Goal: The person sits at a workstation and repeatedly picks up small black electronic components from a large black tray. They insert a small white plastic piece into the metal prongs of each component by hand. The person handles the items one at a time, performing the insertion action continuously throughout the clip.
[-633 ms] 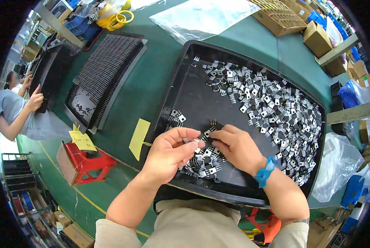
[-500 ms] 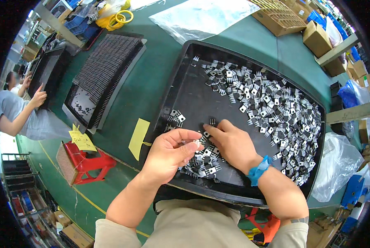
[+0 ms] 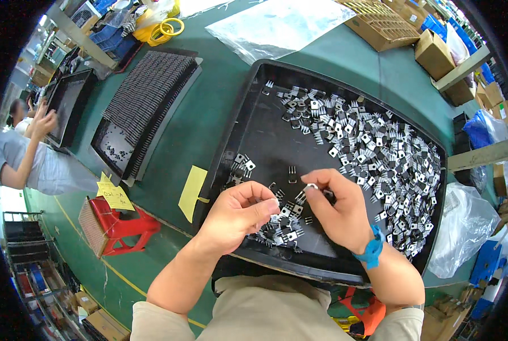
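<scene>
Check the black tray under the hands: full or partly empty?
Partly empty. Parts pile along the right side of the tray, with a small cluster by the hands; its upper-left floor shows bare black.

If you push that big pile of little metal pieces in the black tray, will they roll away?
Probably not: the little metal pieces look flat with thin legs, so they would likely slide and snag rather than roll. They seem light, since the right hand pinches one with fingertips. The thin legs might bend. The black tray has a raised rim to stop them.

left hand [image 3: 237,213] curled; right hand [image 3: 336,207] pinching.
</scene>
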`<act>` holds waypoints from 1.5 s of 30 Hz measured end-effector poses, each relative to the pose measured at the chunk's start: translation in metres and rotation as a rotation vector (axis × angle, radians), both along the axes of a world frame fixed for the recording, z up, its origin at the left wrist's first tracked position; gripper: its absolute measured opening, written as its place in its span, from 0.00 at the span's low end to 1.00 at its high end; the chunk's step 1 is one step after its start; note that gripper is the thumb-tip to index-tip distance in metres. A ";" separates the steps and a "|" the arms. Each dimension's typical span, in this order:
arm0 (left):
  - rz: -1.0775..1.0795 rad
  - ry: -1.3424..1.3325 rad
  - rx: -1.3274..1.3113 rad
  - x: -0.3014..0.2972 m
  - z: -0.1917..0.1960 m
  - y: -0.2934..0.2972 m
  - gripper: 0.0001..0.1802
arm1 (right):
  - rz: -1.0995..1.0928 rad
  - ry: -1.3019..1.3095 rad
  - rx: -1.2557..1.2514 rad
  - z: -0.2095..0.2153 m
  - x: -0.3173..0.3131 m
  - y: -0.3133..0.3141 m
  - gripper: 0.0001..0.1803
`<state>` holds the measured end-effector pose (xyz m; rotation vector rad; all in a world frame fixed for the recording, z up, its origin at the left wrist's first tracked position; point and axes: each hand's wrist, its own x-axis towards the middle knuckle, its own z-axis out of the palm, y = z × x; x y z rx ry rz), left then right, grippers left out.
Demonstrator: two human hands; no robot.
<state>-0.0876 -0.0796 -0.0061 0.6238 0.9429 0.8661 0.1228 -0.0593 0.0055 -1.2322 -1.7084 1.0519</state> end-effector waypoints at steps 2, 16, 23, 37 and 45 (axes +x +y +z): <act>0.051 -0.042 -0.026 0.001 0.000 0.000 0.04 | 0.117 0.034 -0.074 0.009 -0.002 -0.009 0.10; -0.003 -0.110 -0.063 -0.001 0.003 0.002 0.04 | 0.043 0.119 -0.176 0.016 -0.011 -0.018 0.10; -0.010 -0.096 -0.051 -0.001 0.002 0.001 0.04 | 0.056 0.120 -0.234 0.014 -0.012 -0.020 0.11; -0.078 0.037 0.021 -0.002 -0.002 -0.001 0.06 | 0.188 0.020 -0.112 0.014 -0.007 -0.013 0.09; -0.141 0.102 0.030 -0.001 0.005 0.000 0.04 | 0.253 0.041 -0.145 0.010 -0.009 -0.013 0.09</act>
